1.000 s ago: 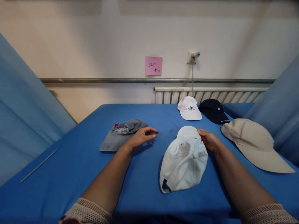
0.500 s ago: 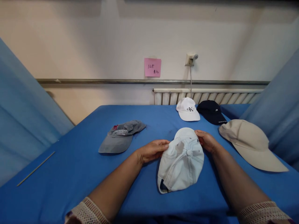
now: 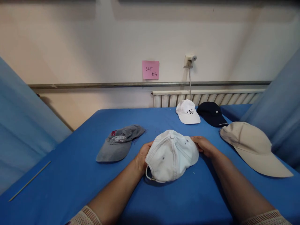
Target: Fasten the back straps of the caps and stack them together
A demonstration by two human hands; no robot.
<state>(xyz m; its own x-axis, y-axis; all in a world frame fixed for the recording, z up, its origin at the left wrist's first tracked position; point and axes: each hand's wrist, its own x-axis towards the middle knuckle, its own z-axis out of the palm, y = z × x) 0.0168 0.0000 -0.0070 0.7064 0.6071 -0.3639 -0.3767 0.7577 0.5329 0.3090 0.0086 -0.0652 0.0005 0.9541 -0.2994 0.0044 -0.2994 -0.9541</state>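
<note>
Two bare hands: left hand (image 3: 142,155) and right hand (image 3: 204,146), lower centre of the frame, on opposite sides of one cap.
Left grip: grasping the pale baseball cap (image 3: 172,157) at its left side, fingers partly hidden by it.
Right grip: fingertips and thumb closed on the brim's edge.
Pale baseball cap: centre, crown up, brim toward the right, back strap opening at lower left; whether it touches the bench (image 3: 70,181) cannot be told.
Thin stick (image 3: 29,181): lower left, lying on the blue-covered bench.
Beige cap (image 3: 254,142): right, long brim pointing lower right.
Grey cap (image 3: 116,145): left of centre, near the left hand.
White cap (image 3: 187,112): farther back, "CK" lettering, just beside the black cap (image 3: 212,114).
Radiator (image 3: 208,97): behind these two, below the metal rail (image 3: 105,85).
Pink note (image 3: 150,70): upper centre, on the wall.
</note>
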